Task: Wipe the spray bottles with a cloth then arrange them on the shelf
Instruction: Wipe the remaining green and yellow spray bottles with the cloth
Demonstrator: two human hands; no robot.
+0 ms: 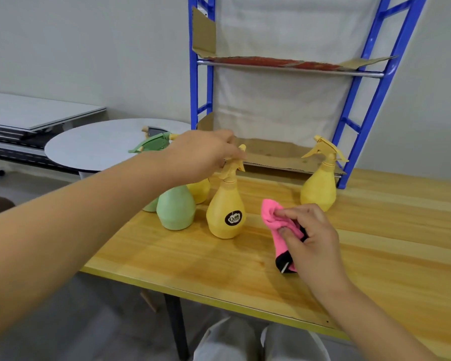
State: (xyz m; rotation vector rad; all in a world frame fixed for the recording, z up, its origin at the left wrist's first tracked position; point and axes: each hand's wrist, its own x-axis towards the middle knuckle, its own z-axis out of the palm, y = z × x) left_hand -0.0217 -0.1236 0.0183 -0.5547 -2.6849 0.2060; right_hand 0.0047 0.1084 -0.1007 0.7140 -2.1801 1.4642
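Five spray bottles [319,188] stand on the bench [388,246]: three yellow, two green. The left hand [206,152] covers the labelled yellow bottle [225,209] at its sprayer; whether that grip has closed, I cannot tell. Just right of that bottle, the right hand [311,241] has its grip pinched on one pink cloth [271,213].

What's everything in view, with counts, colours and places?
table: one, light wood, foreground.
yellow spray bottles: three, yellow; labelled one mid-table, one partly hidden behind, one far right.
green spray bottles: two, green, left of the labelled one.
cloth: one, pink with black trim, in hand.
shelf: one, blue, cardboard-lined, at the table's back.
round table: one, white, behind left.
left hand: one, at the labelled bottle's trigger; grip unclear.
right hand: one, gripping the cloth.
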